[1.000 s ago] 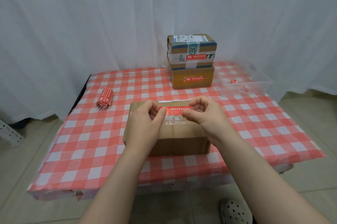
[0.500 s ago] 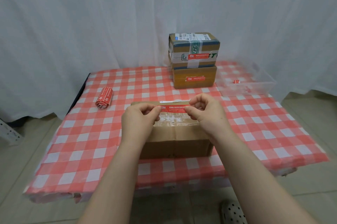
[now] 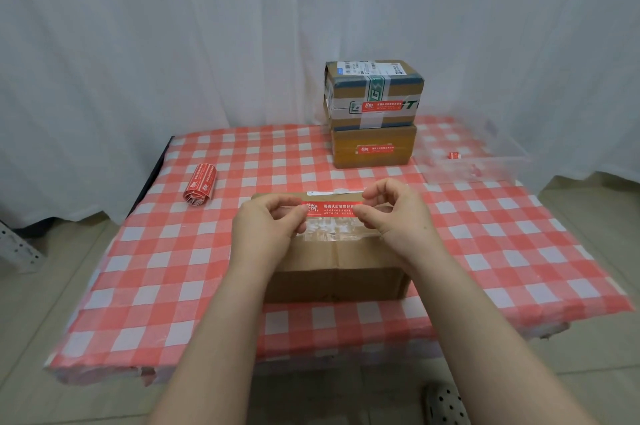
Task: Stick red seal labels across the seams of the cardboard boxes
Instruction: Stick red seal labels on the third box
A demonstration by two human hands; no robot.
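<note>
Left hand (image 3: 266,227) and right hand (image 3: 398,217) each pinch an end of a red seal label (image 3: 332,207) above a cardboard box (image 3: 332,282) on a red-checked tablecloth (image 3: 173,269) (white curtain (image 3: 173,26) behind).

A white curtain (image 3: 138,44) hangs in folds across the whole back. The counter (image 3: 166,286) wears a red-and-white checked cloth. Pale beige floor (image 3: 45,293) tiles surround it, under soft, even light.
</note>
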